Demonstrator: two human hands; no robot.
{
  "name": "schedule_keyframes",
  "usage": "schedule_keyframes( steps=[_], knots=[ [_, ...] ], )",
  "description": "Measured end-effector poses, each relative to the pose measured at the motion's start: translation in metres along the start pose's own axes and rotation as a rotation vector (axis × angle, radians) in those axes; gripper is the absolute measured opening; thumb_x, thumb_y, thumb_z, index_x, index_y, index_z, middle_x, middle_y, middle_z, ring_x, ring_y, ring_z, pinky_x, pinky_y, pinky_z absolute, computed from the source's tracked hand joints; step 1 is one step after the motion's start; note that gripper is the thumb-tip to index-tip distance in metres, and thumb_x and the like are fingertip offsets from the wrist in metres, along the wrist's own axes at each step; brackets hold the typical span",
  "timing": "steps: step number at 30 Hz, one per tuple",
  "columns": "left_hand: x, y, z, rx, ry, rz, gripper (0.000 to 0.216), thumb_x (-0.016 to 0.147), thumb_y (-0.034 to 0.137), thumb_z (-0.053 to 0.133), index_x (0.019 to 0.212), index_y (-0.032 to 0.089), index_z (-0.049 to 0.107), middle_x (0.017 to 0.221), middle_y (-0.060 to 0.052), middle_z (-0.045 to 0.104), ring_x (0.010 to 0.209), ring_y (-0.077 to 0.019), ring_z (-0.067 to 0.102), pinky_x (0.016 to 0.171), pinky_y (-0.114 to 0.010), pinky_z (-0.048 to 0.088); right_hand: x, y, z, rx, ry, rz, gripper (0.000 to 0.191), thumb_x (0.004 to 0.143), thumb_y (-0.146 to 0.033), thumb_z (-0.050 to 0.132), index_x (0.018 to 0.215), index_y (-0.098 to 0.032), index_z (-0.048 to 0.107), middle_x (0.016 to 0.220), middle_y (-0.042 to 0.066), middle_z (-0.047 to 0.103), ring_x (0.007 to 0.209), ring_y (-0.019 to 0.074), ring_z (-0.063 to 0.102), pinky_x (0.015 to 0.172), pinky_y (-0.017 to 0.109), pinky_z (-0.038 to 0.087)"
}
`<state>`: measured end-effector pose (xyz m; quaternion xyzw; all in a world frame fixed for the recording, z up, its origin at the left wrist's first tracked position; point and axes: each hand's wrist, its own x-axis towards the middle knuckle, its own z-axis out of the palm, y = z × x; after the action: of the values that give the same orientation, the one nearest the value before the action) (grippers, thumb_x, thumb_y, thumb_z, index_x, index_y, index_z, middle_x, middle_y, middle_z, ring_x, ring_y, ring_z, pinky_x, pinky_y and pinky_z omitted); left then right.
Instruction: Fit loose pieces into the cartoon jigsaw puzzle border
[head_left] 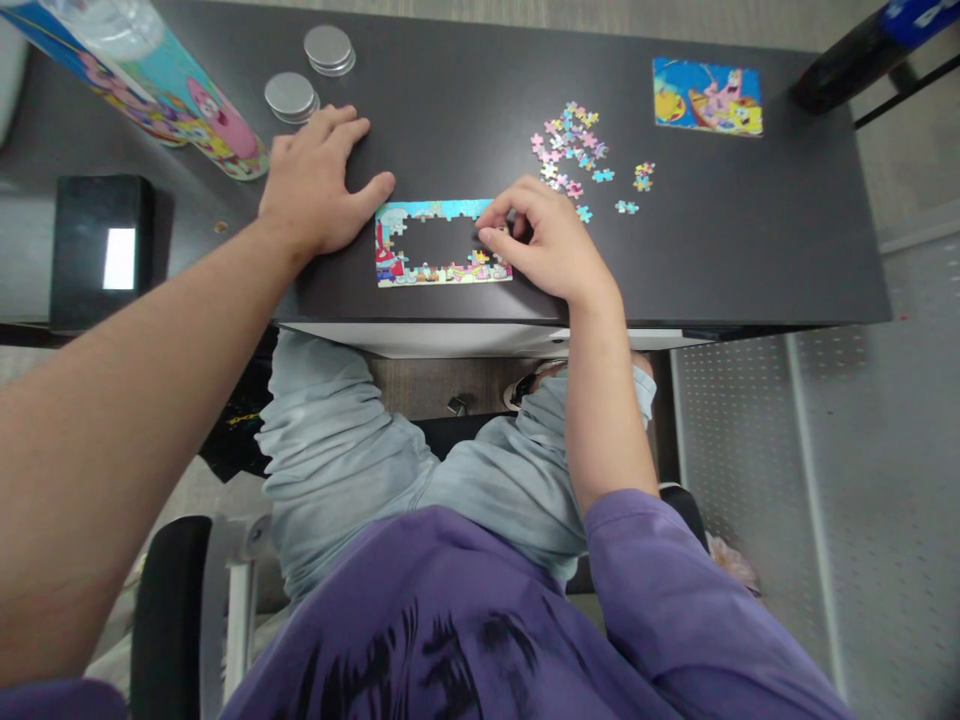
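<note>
A jigsaw puzzle frame (433, 275) lies near the desk's front edge, its border joined and its middle showing bare dark desk. Over its right side is my right hand (544, 235), with thumb and fingertips close together in a pinch; whatever may be between them is too small to make out. My left hand (319, 185) rests palm down on the desk left of the puzzle, fingers spread and holding nothing. Beyond my right hand lies a loose pile of puzzle pieces (570, 145). Several more pieces (643, 177) sit apart from it to the right.
A picture card (709, 97) lies at the back right, near a dark bottle (847, 70). Silver round lids (330, 48) sit beyond my left hand. Printed cylinders (214, 125) and a black box-like device (97, 245) stand at the left of the dark desk (765, 230).
</note>
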<state>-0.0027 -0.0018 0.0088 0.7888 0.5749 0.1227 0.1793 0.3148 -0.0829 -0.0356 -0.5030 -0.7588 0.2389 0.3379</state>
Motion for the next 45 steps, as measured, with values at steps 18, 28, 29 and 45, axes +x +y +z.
schedule_keyframes(
  steps=[18,28,29,45],
  knots=[
    [0.002,-0.0051,0.0031,0.014,0.003,0.0,0.127,0.087,0.099,0.041,0.196,0.034,0.051,0.206,0.012,0.038,0.198,-0.0318,0.027,0.164,-0.067,0.017,-0.0004,-0.004,-0.0017,0.008,-0.006,0.008,0.016,0.117,-0.044,0.079,0.111,-0.03,0.084,0.124,0.008,0.082,0.095,0.0283,0.068,0.11,0.051,0.063],
    [0.0029,-0.0059,0.0043,-0.011,0.016,0.019,0.12,0.089,0.099,0.044,0.195,0.042,0.052,0.205,0.017,0.039,0.197,-0.0337,0.027,0.163,-0.073,0.015,0.002,-0.0017,0.0009,-0.006,-0.005,-0.006,0.014,0.116,-0.039,0.078,0.113,-0.028,0.086,0.12,0.006,0.08,0.097,0.027,0.069,0.111,0.048,0.059],
    [0.0028,-0.0056,0.0041,-0.009,0.012,0.017,0.12,0.088,0.1,0.044,0.195,0.044,0.052,0.205,0.019,0.039,0.197,-0.033,0.027,0.163,-0.072,0.016,0.002,-0.002,0.0009,-0.01,-0.006,-0.006,0.014,0.115,-0.039,0.078,0.113,-0.028,0.086,0.119,0.006,0.08,0.098,0.0274,0.069,0.111,0.048,0.059],
    [0.0023,-0.0074,0.005,-0.009,0.017,0.014,0.12,0.09,0.095,0.047,0.196,0.04,0.052,0.205,0.015,0.04,0.197,-0.0358,0.027,0.163,-0.071,0.015,0.0011,-0.0045,0.0003,0.005,-0.015,0.0,0.013,0.115,-0.037,0.077,0.111,-0.028,0.085,0.126,0.008,0.081,0.1,0.0292,0.072,0.116,0.053,0.06]
  ],
)
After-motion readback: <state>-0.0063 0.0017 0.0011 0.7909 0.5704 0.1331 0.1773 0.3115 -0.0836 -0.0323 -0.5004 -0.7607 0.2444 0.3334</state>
